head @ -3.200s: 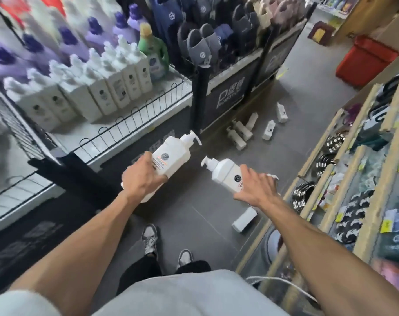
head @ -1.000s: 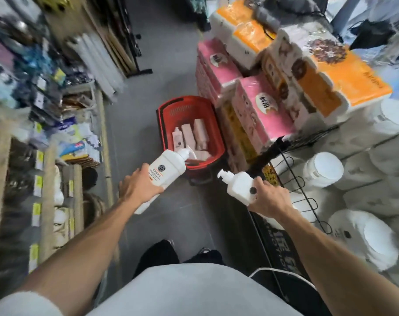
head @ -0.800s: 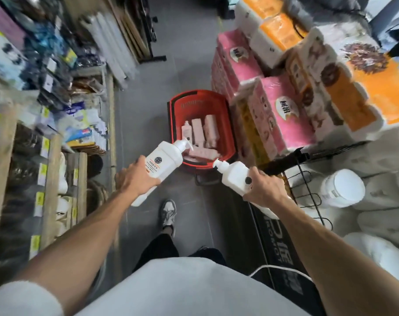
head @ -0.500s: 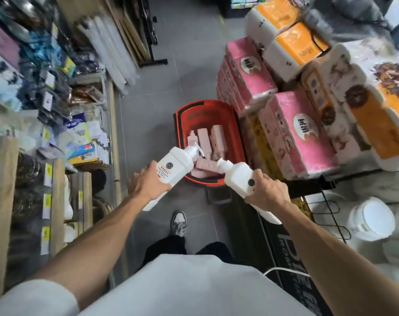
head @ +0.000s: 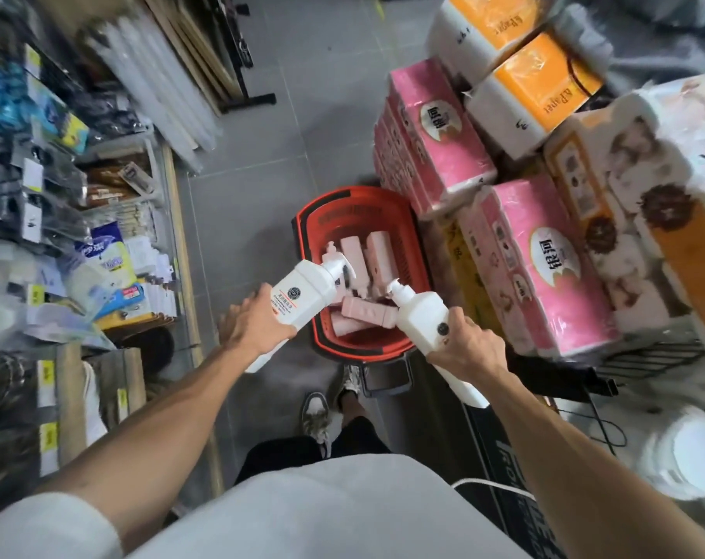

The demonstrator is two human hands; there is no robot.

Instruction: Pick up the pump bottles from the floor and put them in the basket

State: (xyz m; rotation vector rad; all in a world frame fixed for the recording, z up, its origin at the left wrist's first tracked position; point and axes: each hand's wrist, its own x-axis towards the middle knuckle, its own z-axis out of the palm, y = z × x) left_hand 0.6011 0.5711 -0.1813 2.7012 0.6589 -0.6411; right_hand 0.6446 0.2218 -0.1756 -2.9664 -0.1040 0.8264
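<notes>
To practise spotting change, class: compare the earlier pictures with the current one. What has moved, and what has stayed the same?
The person turned from the shelf and stepped up to the red basket, bringing the left bottle and right bottle over its near end. Nothing was let go: the left hand and right hand still grip them. The bottles inside the basket lie as before.

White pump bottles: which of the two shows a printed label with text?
The left-hand bottle; the right-hand bottle shows only a small black dot.
</notes>
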